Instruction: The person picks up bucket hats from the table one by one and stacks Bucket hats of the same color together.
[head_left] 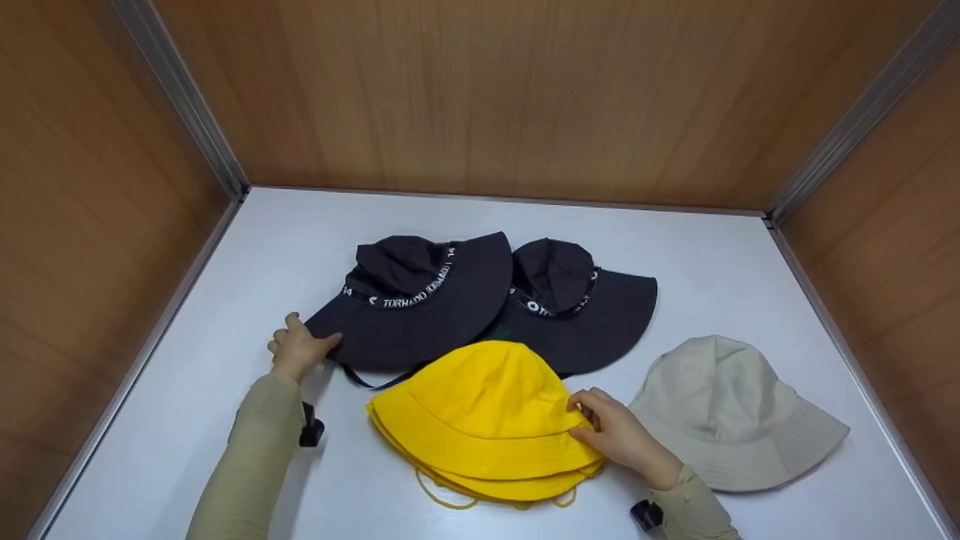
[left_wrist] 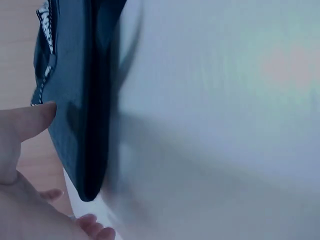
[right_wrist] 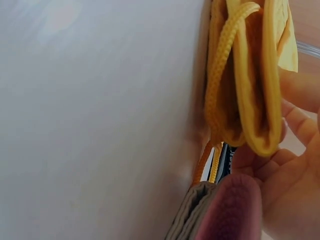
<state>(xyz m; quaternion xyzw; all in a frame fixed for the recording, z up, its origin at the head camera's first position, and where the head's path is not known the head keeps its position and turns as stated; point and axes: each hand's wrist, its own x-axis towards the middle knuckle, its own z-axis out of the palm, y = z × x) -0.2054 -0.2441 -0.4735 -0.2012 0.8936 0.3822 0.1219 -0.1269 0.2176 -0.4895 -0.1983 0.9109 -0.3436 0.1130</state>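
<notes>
In the head view my left hand [head_left: 298, 349] is at the left brim of a black bucket hat [head_left: 397, 330] with white lettering round its band. The left wrist view shows the thumb [left_wrist: 37, 120] at the brim's upper face, the fingers spread apart past its edge. My right hand [head_left: 619, 435] pinches the right side of the upper yellow bucket hat [head_left: 487, 405], which lies over another yellow brim. A yellow cord [right_wrist: 225, 60] loops beside the folded brims in the right wrist view. Part of the right fingers is hidden behind the fabric.
A second black bucket hat [head_left: 600, 322] lies partly under the first one's brim. To the right is a beige bucket hat [head_left: 720, 412]. Wooden panels [head_left: 510, 97] wall in the white table [head_left: 292, 225] at the back and sides.
</notes>
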